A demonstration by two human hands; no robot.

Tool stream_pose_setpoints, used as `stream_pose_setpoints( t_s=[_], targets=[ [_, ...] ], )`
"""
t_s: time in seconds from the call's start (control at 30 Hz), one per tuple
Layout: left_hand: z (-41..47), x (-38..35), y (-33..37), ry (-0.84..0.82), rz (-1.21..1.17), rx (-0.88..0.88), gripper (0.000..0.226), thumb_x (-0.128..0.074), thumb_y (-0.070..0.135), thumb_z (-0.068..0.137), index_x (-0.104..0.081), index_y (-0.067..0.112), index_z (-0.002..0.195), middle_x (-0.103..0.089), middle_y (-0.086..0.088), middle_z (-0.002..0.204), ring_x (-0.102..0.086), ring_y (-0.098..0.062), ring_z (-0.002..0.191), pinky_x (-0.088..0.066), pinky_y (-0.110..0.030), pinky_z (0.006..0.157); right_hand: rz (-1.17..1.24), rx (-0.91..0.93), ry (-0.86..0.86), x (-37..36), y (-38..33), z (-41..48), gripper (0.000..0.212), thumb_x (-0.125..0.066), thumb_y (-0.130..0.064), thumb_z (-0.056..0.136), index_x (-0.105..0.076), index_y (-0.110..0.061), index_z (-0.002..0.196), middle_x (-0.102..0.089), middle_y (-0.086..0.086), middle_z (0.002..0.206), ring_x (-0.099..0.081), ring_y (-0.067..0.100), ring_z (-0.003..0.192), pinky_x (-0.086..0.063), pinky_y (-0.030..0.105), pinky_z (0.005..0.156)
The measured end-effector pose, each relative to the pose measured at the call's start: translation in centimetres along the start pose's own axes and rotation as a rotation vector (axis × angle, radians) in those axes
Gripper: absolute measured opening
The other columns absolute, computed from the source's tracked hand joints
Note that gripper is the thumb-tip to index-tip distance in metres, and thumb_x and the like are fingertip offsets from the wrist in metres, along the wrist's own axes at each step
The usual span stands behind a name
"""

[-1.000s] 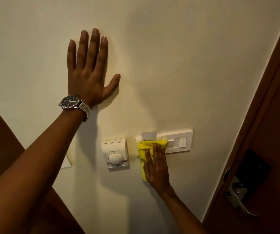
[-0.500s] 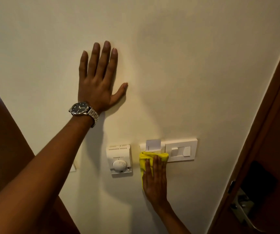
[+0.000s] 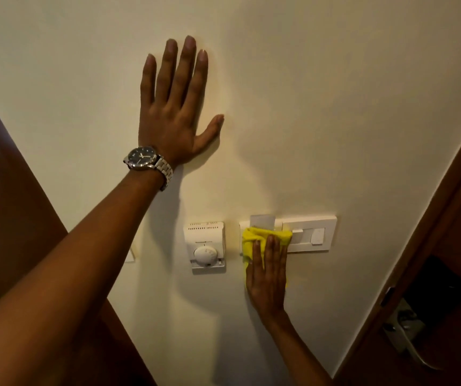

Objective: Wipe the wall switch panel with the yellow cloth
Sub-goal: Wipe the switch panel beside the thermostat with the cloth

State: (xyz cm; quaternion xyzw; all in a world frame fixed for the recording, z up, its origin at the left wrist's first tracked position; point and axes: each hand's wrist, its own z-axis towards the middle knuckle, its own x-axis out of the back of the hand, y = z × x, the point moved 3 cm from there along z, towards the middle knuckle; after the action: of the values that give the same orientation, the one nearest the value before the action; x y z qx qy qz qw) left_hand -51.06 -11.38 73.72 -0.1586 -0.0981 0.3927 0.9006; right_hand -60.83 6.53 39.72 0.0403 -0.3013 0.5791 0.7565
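A white switch panel (image 3: 311,236) is mounted low on the cream wall, with a key card (image 3: 262,220) standing in its left slot. My right hand (image 3: 268,274) lies flat, pressing the yellow cloth (image 3: 254,238) against the panel's left part, so that part is hidden. The two rocker switches on the right stay uncovered. My left hand (image 3: 176,107), with a steel wristwatch (image 3: 147,161), rests flat and spread on the wall high above, holding nothing.
A white thermostat (image 3: 205,247) with a round dial sits just left of the cloth. A brown door with a metal lever handle (image 3: 407,338) and dark lock plate fills the right edge. Dark wood (image 3: 9,204) runs along the left.
My right hand with the cloth has shifted a little down and left off the rocker switches, which now show fully. My left hand stays planted on the wall; the view has shifted slightly.
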Motion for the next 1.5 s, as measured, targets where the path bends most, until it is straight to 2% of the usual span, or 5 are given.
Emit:
stream_pose_setpoints(
  t_s=[0.13,0.3,0.4,0.63,1.5],
  targets=[
    [-0.1,0.3,0.2,-0.004,-0.009,-0.005,0.085,-0.038,0.067,0.105,-0.027,0.009,0.167,-0.030,-0.019,0.171,-0.027,-0.041,0.159,-0.020,-0.060,0.131,-0.081,0.027,0.003,-0.4,0.4,-1.4,0.058,-0.030,-0.026,0.106,-0.008,-0.012,0.159,0.003,0.016,0.167,-0.003,0.036,0.155,-0.026,0.059,0.115],
    [0.0,0.4,0.2,-0.010,0.007,0.003,0.086,-0.037,0.068,0.104,-0.028,0.009,0.166,-0.032,-0.019,0.170,-0.027,-0.041,0.158,-0.020,-0.059,0.131,-0.003,-0.050,-0.033,-0.7,-1.4,0.1,0.054,-0.034,-0.024,0.105,-0.021,-0.011,0.157,-0.026,0.024,0.159,-0.008,0.038,0.154,-0.032,0.062,0.115],
    [0.0,0.6,0.2,-0.022,-0.002,-0.006,0.085,-0.038,0.066,0.105,-0.030,0.007,0.165,-0.032,-0.020,0.170,-0.028,-0.042,0.158,-0.022,-0.061,0.130,-0.013,-0.020,-0.060,-1.6,-0.8,-3.1,0.045,-0.033,-0.022,0.105,-0.035,-0.005,0.147,-0.008,0.018,0.166,-0.006,0.035,0.155,-0.028,0.056,0.117],
    [0.0,0.1,0.2,0.001,0.020,-0.006,0.086,-0.038,0.067,0.104,-0.028,0.008,0.166,-0.032,-0.020,0.170,-0.028,-0.042,0.158,-0.020,-0.060,0.130,0.058,-0.049,0.024,-1.8,-2.3,-0.4,0.059,-0.033,-0.023,0.106,-0.010,-0.015,0.159,-0.002,0.013,0.167,-0.005,0.033,0.155,-0.012,0.051,0.124],
    [0.0,0.6,0.1,0.001,0.006,0.001,0.085,-0.038,0.065,0.105,-0.028,0.007,0.166,-0.032,-0.022,0.170,-0.030,-0.045,0.157,-0.023,-0.061,0.129,-0.062,0.146,-0.016,-1.2,0.7,-2.6,0.075,-0.044,-0.014,0.096,-0.004,-0.018,0.159,0.006,0.008,0.168,0.001,0.029,0.156,-0.016,0.052,0.119]
  ],
)
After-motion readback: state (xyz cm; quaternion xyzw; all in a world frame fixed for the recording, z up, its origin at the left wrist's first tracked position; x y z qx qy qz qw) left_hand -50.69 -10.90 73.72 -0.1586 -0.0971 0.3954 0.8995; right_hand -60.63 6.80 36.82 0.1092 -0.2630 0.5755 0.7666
